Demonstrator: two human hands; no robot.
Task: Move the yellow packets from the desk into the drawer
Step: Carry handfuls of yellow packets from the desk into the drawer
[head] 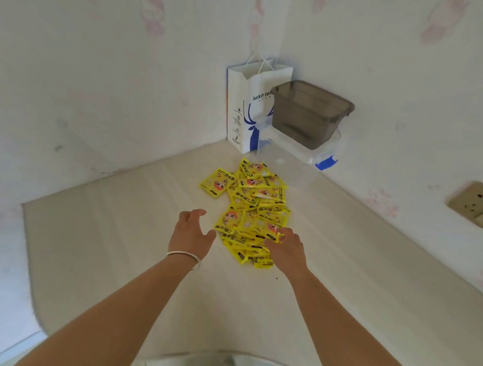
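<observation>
A loose pile of several yellow packets (251, 208) with cartoon prints lies on the pale desk (123, 247), running from the middle towards the back corner. My left hand (190, 234), with a silver bangle on its wrist, hovers just left of the pile's near end with fingers spread and holds nothing. Over the near right part of the pile sits my right hand (286, 247), its fingertips touching a packet; whether they pinch it is unclear. No drawer shows in this view.
A white and blue paper bag (247, 112) stands in the back corner. Beside it a grey plastic box (310, 112) sits on a clear lidded container (322, 151). A wall socket (472, 203) is on the right wall. The desk's left edge drops off at the left.
</observation>
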